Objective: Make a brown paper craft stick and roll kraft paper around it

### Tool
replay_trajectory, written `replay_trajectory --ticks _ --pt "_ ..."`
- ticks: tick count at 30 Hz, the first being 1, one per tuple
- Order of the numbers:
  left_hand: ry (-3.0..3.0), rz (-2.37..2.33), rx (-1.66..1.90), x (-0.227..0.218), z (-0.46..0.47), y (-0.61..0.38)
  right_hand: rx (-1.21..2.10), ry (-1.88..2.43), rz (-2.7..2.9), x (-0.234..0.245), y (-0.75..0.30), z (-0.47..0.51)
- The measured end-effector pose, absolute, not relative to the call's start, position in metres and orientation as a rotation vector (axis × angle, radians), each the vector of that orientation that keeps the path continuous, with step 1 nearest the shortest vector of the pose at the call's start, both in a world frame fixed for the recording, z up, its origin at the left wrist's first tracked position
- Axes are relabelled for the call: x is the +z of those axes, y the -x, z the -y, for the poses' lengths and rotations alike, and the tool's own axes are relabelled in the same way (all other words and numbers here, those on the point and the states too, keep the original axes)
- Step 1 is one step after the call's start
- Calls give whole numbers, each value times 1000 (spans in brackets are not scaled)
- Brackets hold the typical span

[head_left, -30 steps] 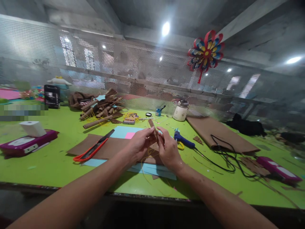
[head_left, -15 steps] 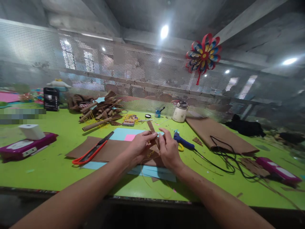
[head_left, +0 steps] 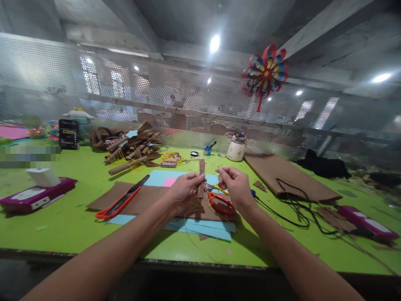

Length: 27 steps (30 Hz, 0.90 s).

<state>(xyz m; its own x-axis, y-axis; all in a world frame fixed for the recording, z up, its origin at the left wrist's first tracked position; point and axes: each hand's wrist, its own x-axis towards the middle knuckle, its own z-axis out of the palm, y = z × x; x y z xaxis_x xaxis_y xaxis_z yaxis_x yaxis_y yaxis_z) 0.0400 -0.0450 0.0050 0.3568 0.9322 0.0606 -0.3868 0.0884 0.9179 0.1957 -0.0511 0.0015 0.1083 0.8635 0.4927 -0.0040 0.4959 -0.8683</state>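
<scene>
My left hand [head_left: 190,188] pinches a small brown paper strip [head_left: 202,167], held upright over the middle of the table. Thin yellow thread [head_left: 185,221] hangs below it. My right hand [head_left: 234,184] is held a little to the right, its thumb and fingertips pressed together; whatever is between them is too small to make out. Beneath the hands lie a brown paper sheet [head_left: 150,200] and light blue paper sheets [head_left: 216,230]. Red-handled scissors [head_left: 222,205] lie close to my right hand. Large orange-handled scissors [head_left: 123,202] rest on the brown sheet, left of my left hand.
A pile of rolled brown paper [head_left: 134,146] lies at the back left beside a phone [head_left: 69,133]. A cream bottle [head_left: 236,148] and folded brown paper [head_left: 288,175] stand and lie to the right. A black cord [head_left: 282,219] and purple boxes [head_left: 34,196] flank the work.
My right hand has drawn away from the paper strip to the right. The strip has turned more upright in my left hand. The red-handled scissors now show between the hands.
</scene>
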Motion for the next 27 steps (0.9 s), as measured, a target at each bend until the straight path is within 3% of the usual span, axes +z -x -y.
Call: replay_trajectory --ticks 15,27 --pt "-1128 -550 950 -6 41 -45 723 975 1525 -6 -201 42" --pt "-1539 -767 1095 -13 44 -50 302 1112 1697 -10 -189 47"
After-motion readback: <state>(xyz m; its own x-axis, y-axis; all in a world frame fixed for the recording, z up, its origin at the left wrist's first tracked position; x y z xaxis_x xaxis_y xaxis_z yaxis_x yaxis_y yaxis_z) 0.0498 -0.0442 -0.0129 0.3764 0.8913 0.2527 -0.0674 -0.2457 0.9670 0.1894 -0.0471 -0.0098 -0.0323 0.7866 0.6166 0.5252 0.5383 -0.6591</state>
